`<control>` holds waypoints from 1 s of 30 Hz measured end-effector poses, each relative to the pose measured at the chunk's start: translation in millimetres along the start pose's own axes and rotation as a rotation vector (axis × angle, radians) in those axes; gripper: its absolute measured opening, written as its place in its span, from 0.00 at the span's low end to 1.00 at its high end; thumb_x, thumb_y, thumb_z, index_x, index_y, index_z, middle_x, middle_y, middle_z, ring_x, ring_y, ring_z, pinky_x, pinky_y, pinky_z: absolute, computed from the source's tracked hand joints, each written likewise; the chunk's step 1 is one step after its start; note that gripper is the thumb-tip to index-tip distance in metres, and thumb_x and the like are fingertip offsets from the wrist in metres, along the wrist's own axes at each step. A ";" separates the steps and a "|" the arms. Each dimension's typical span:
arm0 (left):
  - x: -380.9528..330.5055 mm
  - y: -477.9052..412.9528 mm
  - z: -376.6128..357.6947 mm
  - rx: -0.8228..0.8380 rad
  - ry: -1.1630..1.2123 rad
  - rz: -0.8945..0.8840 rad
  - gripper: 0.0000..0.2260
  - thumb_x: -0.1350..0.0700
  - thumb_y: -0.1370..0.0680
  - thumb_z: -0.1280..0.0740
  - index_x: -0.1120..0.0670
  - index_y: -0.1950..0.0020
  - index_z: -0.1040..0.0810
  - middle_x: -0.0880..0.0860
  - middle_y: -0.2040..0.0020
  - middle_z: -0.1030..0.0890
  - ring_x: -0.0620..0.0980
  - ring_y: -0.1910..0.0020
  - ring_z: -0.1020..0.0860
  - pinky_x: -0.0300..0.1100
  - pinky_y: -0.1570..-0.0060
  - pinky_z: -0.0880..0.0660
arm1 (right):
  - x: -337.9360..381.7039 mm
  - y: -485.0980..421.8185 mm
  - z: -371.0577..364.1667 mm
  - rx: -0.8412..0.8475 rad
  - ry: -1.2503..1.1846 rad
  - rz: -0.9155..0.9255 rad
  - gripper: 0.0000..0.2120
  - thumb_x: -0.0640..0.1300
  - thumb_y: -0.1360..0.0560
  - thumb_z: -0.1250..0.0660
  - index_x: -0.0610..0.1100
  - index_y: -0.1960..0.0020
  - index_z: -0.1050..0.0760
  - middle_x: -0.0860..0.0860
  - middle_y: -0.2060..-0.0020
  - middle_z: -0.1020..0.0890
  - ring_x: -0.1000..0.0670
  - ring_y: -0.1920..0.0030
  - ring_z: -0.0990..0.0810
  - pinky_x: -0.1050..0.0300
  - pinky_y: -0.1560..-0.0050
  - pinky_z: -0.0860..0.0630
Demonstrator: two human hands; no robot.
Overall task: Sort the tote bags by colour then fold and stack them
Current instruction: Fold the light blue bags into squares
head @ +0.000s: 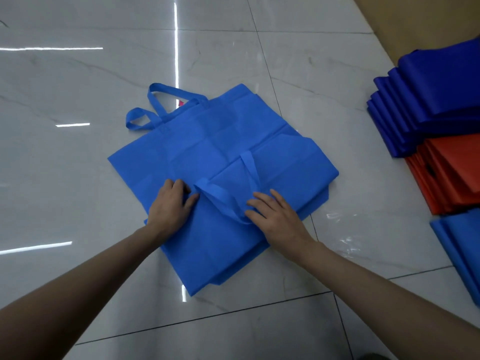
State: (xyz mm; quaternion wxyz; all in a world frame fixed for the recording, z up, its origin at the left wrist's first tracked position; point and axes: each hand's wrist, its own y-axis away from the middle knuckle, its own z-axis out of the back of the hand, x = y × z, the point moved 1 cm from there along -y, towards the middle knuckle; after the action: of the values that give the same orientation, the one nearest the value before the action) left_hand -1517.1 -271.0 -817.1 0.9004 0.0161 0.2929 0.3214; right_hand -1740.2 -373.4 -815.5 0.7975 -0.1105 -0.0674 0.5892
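Note:
Light blue tote bags lie overlapped on the white tiled floor. The top bag [223, 245] lies nearest me, its handles [228, 196] folded up over another light blue bag [228, 133] whose handles [153, 105] point away to the far left. My left hand [170, 206] rests on the top bag's left upper edge, fingertips curled at the handle's base. Fingers spread flat, my right hand [275, 216] presses on the handle loop and the cloth. A scrap of pink [181, 103] peeks out under the far bag.
At the right stand piles of folded bags: dark blue [431, 105], orange-red [452, 172] and light blue [459, 245]. A clear plastic wrapper [345, 229] lies on the floor beside my right wrist. Brown cardboard [415, 19] fills the far right corner.

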 end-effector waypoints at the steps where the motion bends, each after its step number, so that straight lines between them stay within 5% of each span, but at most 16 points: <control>1: 1.9 2.3 2.1 0.008 0.006 -0.015 0.08 0.52 0.21 0.39 0.56 0.47 0.29 0.50 0.50 0.32 0.52 0.49 0.29 0.43 0.56 0.35 | 2.8 4.2 -1.9 0.035 -0.001 -0.011 0.18 0.31 0.31 0.46 0.41 0.52 0.21 0.45 0.48 0.19 0.43 0.40 0.25 0.47 0.34 0.36; 5: -1.7 -1.6 19.1 -0.068 0.134 -0.029 0.08 0.60 0.21 0.42 0.57 0.45 0.27 0.51 0.47 0.27 0.50 0.49 0.28 0.42 0.52 0.35 | 0.8 20.0 -5.5 0.070 -0.010 -0.077 0.19 0.30 0.31 0.48 0.39 0.51 0.20 0.43 0.47 0.19 0.41 0.40 0.22 0.43 0.38 0.28; 9: -36.4 -34.3 21.6 0.081 0.355 0.083 0.13 0.47 0.21 0.38 0.57 0.48 0.25 0.52 0.51 0.23 0.48 0.52 0.27 0.38 0.54 0.34 | -4.3 22.8 -4.9 0.028 0.020 -0.099 0.16 0.33 0.29 0.45 0.42 0.52 0.19 0.44 0.45 0.19 0.43 0.42 0.26 0.47 0.42 0.28; 12: -58.0 -50.0 6.3 0.247 0.173 0.131 0.19 0.41 0.25 0.35 0.58 0.52 0.25 0.53 0.57 0.23 0.51 0.55 0.26 0.42 0.58 0.34 | -1.1 23.7 -7.2 0.043 0.020 -0.120 0.17 0.35 0.30 0.44 0.41 0.48 0.20 0.45 0.46 0.19 0.45 0.46 0.28 0.53 0.48 0.30; 16: -66.4 -46.6 -8.4 0.248 0.001 0.014 0.17 0.46 0.21 0.37 0.57 0.63 0.29 0.53 0.66 0.28 0.53 0.60 0.29 0.44 0.65 0.38 | 8.9 26.5 -2.7 0.081 -0.034 -0.168 0.27 0.38 0.32 0.46 0.45 0.33 0.30 0.45 0.45 0.21 0.45 0.50 0.24 0.52 0.50 0.29; 20: -50.6 -38.4 -9.9 0.159 0.087 -0.018 0.15 0.49 0.20 0.40 0.55 0.64 0.32 0.54 0.61 0.26 0.53 0.58 0.28 0.43 0.60 0.35 | 15.0 30.8 -2.4 0.052 0.013 -0.128 0.22 0.39 0.31 0.44 0.43 0.41 0.22 0.44 0.41 0.21 0.44 0.43 0.29 0.49 0.43 0.35; 25: -26.7 -27.9 -5.4 0.188 0.387 0.241 0.16 0.50 0.19 0.40 0.57 0.64 0.31 0.55 0.65 0.28 0.52 0.61 0.29 0.43 0.64 0.34 | 9.3 44.8 -2.3 0.158 -0.034 -0.208 0.28 0.40 0.32 0.46 0.41 0.33 0.28 0.47 0.31 0.28 0.43 0.40 0.27 0.49 0.39 0.32; 30: -29.1 -16.5 9.6 0.426 0.763 0.567 0.11 0.52 0.20 0.37 0.61 0.52 0.25 0.57 0.56 0.21 0.53 0.61 0.23 0.46 0.64 0.26 | 4.1 48.8 -6.4 0.309 -0.244 -0.257 0.36 0.48 0.32 0.45 0.48 0.24 0.45 0.48 0.25 0.39 0.44 0.34 0.33 0.48 0.35 0.31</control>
State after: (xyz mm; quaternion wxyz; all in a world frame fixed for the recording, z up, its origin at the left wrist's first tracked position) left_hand -1520.6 -299.7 -797.7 0.5839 0.1593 0.6433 0.4689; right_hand -1782.5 -356.4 -834.3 0.8595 0.0945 -0.0856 0.4950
